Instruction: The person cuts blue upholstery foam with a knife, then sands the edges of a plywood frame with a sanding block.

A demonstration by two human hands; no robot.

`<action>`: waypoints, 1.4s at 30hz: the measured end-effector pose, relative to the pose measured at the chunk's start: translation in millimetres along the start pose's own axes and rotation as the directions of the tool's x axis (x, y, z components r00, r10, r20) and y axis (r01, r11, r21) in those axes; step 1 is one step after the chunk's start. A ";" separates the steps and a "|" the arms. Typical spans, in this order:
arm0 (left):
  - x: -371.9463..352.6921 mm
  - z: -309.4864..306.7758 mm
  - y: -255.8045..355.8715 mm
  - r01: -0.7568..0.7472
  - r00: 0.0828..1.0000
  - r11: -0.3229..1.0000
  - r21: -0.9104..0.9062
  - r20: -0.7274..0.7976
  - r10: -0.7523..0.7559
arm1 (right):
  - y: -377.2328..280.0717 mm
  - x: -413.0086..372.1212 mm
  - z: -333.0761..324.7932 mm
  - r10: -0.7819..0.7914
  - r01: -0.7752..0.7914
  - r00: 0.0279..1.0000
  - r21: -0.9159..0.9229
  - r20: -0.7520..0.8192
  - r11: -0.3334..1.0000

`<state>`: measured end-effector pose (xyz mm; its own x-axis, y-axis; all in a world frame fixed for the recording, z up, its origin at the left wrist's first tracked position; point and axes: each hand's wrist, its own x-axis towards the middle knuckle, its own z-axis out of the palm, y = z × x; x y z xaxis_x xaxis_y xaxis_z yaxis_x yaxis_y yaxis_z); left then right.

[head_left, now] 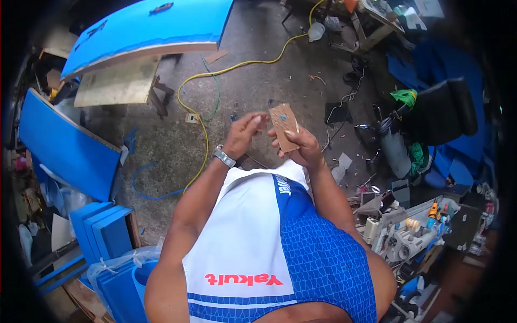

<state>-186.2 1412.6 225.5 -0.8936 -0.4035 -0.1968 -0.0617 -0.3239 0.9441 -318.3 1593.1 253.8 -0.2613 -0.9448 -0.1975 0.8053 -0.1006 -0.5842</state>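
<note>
Plainly, the board is in the right hand, held up past the hem of the shirt and above the floor. Its long axis runs away from the body, the far end leaning slightly left. The right thumb presses the near half while the fingers wrap it from beneath. The left hand sits just left of the far half, its fingers bent in close to the thumb; whether those 2 pinch anything cannot be told. Level with them, a blue bit shows on the board.
</note>
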 end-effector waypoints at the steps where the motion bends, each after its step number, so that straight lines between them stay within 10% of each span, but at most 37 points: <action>1: 4.2 -13.9 13.7 -0.021 1.000 0.999 -0.050 -0.001 0.021 | 1.2 19.5 10.5 0.046 -0.049 0.997 0.043 0.061 0.998; 13: 116.5 -139.6 0.7 0.016 0.996 0.911 -0.412 -0.072 -0.050 | -20.1 227.5 -25.7 0.475 -0.482 0.847 -0.032 0.238 0.876; 18: 176.2 -164.2 27.4 -0.013 0.998 0.951 -0.309 -0.064 -0.007 | -76.8 322.8 -50.6 0.695 -0.616 0.680 -0.333 0.233 0.714; 21: 190.5 -169.3 44.6 -0.036 0.925 0.933 -0.359 -0.364 -0.104 | -116.1 381.6 -38.6 0.744 -0.565 0.628 -0.524 0.228 0.638; 25: 183.1 -223.1 9.3 0.339 0.568 0.933 0.124 -0.817 -0.098 | -135.3 459.8 -28.4 0.456 -0.136 0.883 -0.873 0.108 0.469; 31: 196.0 -383.7 -18.1 0.590 0.203 0.760 0.273 -0.961 0.187 | -111.1 548.5 -62.0 0.314 0.207 0.944 -0.917 0.097 -0.340; 35: 242.9 -545.2 -59.7 0.775 0.114 0.521 0.356 -0.891 0.439 | -85.7 601.6 -49.0 0.383 0.223 0.923 -0.784 -0.020 -0.580; 42: 284.6 -703.6 -140.2 0.893 0.133 0.402 0.203 -0.972 0.195 | 38.7 831.7 6.0 0.336 0.449 0.893 -0.614 0.298 -0.649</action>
<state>-119.0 741.1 -149.0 0.3012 -0.9483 -0.0996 -0.9129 -0.3170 0.2571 -501.3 801.5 71.7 0.1959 -0.9708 -0.1382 -0.9668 -0.1676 -0.1927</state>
